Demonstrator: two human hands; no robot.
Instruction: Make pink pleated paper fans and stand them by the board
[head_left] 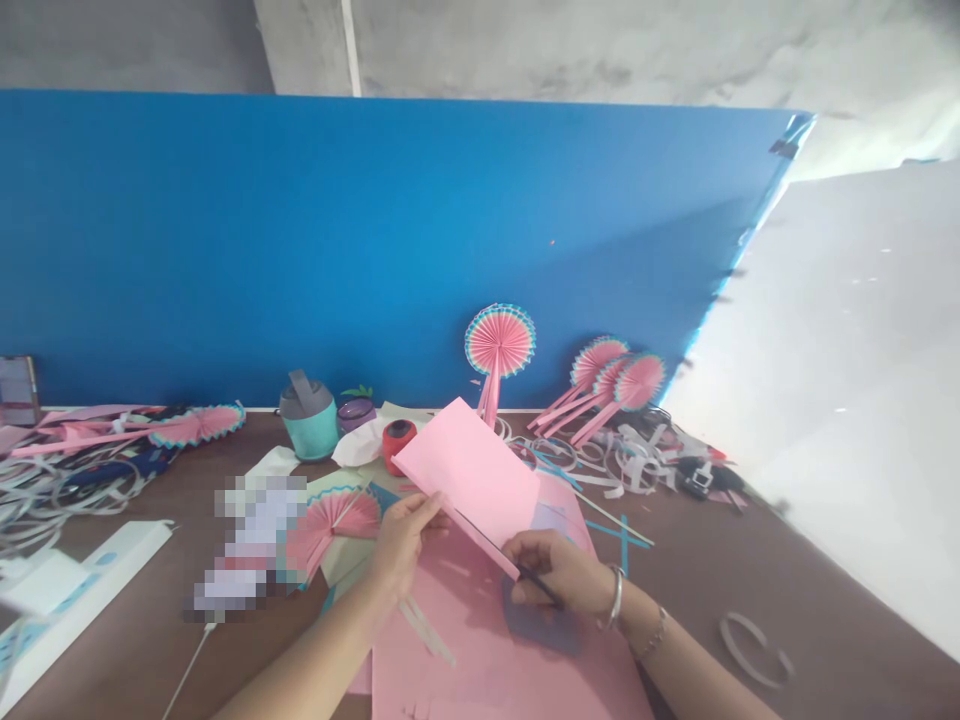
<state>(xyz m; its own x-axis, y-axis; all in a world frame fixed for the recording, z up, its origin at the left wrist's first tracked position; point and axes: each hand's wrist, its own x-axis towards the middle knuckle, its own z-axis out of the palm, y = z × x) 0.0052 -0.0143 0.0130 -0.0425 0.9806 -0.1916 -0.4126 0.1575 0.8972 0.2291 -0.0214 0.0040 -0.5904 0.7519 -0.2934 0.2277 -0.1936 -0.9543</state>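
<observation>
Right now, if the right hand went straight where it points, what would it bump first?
Most likely the raised pink sheet: the right hand has its fingers by that sheet's edge, though depth is unclear.

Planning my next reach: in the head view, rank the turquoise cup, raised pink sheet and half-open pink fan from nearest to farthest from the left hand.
1. Raised pink sheet: touching the left hand.
2. Half-open pink fan: just to its left.
3. Turquoise cup: farther back, left.

No lettering, label, brand, number or sign can be read here
</observation>
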